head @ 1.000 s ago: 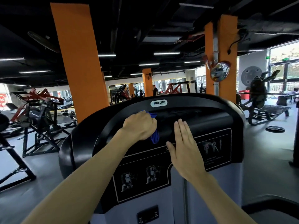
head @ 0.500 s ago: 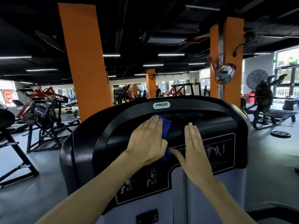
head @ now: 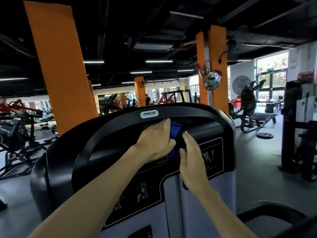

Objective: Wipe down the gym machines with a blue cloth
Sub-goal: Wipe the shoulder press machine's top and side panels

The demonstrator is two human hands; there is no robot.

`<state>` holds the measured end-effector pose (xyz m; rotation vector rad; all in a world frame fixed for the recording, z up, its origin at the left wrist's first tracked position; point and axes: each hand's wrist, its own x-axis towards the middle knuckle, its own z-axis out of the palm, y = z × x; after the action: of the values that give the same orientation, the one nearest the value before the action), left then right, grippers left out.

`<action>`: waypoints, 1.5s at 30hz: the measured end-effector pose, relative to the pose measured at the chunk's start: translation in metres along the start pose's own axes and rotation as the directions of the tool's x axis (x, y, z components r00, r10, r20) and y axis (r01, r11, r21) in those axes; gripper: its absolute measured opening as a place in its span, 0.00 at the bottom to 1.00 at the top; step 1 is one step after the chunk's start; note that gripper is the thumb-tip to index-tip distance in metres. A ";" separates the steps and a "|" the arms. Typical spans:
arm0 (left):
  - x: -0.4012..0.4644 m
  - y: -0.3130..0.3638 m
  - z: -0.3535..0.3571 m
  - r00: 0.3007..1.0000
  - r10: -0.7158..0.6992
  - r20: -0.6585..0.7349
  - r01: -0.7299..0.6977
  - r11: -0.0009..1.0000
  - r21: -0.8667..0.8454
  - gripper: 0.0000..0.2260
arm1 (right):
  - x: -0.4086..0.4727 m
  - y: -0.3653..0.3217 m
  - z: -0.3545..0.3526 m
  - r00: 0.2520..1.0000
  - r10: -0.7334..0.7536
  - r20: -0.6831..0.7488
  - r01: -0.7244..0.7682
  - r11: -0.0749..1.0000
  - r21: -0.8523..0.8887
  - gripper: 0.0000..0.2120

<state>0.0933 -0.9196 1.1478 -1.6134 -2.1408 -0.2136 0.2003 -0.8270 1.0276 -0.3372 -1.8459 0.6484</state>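
A dim gym hall stretches behind, with orange square pillars (head: pixel 58 66), a grey floor and red-framed weight racks (head: pixel 20 110) off to the left. Close in front stands the black plastic shroud of a Precor weight machine (head: pixel 120 134), grey lower panel beneath.

The left hand (head: pixel 154 141) presses a crumpled blue cloth (head: pixel 174 131) against the dark recess just under the arched top rim; its grip looks curled around the cloth, thumb side closing on the fabric. The cloth pokes out on the right edge of that hand, its long axis running roughly top to bottom.

The right hand (head: pixel 190 158) lies flat on the shroud just beside the cloth, fingers straight, holding nothing. The left hand is plainly the nearer one; unwiped surface probably lies rightward along the recess.

No containers are in view.
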 end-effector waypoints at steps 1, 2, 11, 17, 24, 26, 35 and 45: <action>-0.005 -0.005 -0.005 0.999 0.020 0.032 -0.020 1.000 -0.004 0.38 | 0.003 -0.012 0.001 1.000 -0.027 -0.008 0.027 1.000 0.000 0.24; -0.010 -0.009 -0.011 0.997 0.041 0.063 -0.041 0.999 -0.010 0.41 | 0.007 -0.026 0.004 0.998 -0.064 0.018 0.064 0.998 -0.010 0.24; -0.085 -0.061 -0.014 0.981 -0.192 0.039 0.158 0.893 0.422 0.59 | 0.038 -0.084 0.051 0.974 0.044 0.223 0.043 0.929 -0.367 0.30; -0.118 -0.064 -0.005 0.969 -0.227 -0.100 0.247 0.858 0.451 0.58 | 0.043 -0.105 0.070 0.893 -0.232 0.385 0.368 0.868 -0.332 0.30; -0.131 -0.063 0.000 0.965 -0.237 -0.108 0.259 0.827 0.499 0.54 | 0.098 -0.115 0.066 0.913 0.187 0.361 0.011 0.877 -0.481 0.17; -0.140 -0.065 0.002 0.969 -0.218 -0.119 0.248 0.817 0.521 0.51 | 0.079 -0.134 0.078 0.902 0.072 0.426 0.108 0.916 -0.385 0.17; -0.161 -0.067 0.002 0.974 -0.177 -0.144 0.226 0.830 0.509 0.46 | 0.073 -0.090 0.053 0.948 0.026 0.318 0.117 0.900 -0.421 0.20; -0.153 -0.061 -0.003 0.966 -0.212 -0.151 0.258 0.850 0.458 0.46 | -0.001 -0.116 0.073 0.904 -0.261 0.339 0.380 0.854 -0.356 0.24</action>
<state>0.0692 -1.0725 1.0918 -1.0396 -2.1016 0.1532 0.1417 -0.9409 1.0760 -0.2038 -2.2490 0.0589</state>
